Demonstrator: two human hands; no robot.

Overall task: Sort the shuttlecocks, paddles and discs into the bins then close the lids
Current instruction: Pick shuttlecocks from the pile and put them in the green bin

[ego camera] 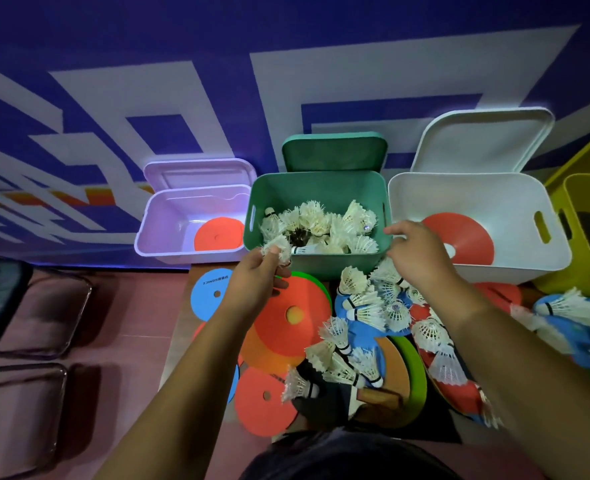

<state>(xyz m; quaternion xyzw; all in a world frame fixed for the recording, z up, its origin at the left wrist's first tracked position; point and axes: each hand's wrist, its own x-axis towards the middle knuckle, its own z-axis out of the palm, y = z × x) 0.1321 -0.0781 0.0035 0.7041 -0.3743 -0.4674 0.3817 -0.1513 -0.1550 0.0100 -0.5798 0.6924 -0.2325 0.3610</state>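
My left hand [257, 275] grips a white shuttlecock [275, 247] at the front left corner of the green bin [321, 187], which holds several shuttlecocks. My right hand [419, 252] hovers at the bin's front right corner with fingers loosely curled, and I see nothing in it. A lilac bin [158, 237] on the left and a white bin [515, 209] on the right each hold an orange disc. All three lids stand open. Below the bins lies a pile of shuttlecocks [373, 303], coloured discs [286, 317] and a dark paddle [335, 400].
A yellow bin [584, 195] with dark contents stands at the far right. A blue disc [214, 294] lies left of the pile. Metal-framed chairs [34, 306] stand on the left. A blue and white wall rises behind the bins.
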